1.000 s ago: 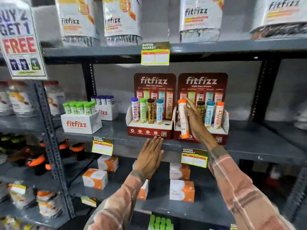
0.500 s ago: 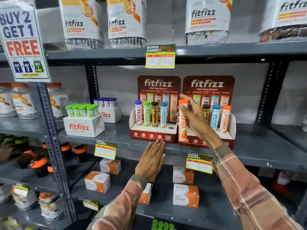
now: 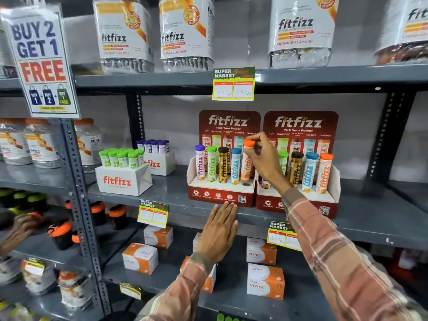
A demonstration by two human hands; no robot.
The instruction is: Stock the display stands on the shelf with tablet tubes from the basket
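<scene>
Two red fitfizz display stands sit side by side on the grey middle shelf point(image 3: 176, 200). The left stand point(image 3: 216, 195) carries purple, green, black and blue tubes in a row. My right hand point(image 3: 265, 158) grips an orange-capped tube point(image 3: 246, 162) by its top, holding it upright just above the left stand's rightmost hole. The right stand point(image 3: 301, 200) shows green, black, blue and orange tubes; its leftmost slot is hidden behind my hand. My left hand point(image 3: 218, 232) lies flat, fingers together, against the shelf's front edge below the left stand. The basket is out of view.
White fitfizz boxes with green-capped point(image 3: 122, 167) and purple-capped tubes point(image 3: 157, 156) stand left of the stands. Large jars point(image 3: 301, 31) fill the top shelf. Orange-and-white cartons point(image 3: 265, 282) sit on the shelf below. Another person's hand point(image 3: 20, 228) shows at far left.
My right hand carried the orange tube leftward from in front of the right stand to over the left stand's last hole. My left hand stayed on the shelf edge.
</scene>
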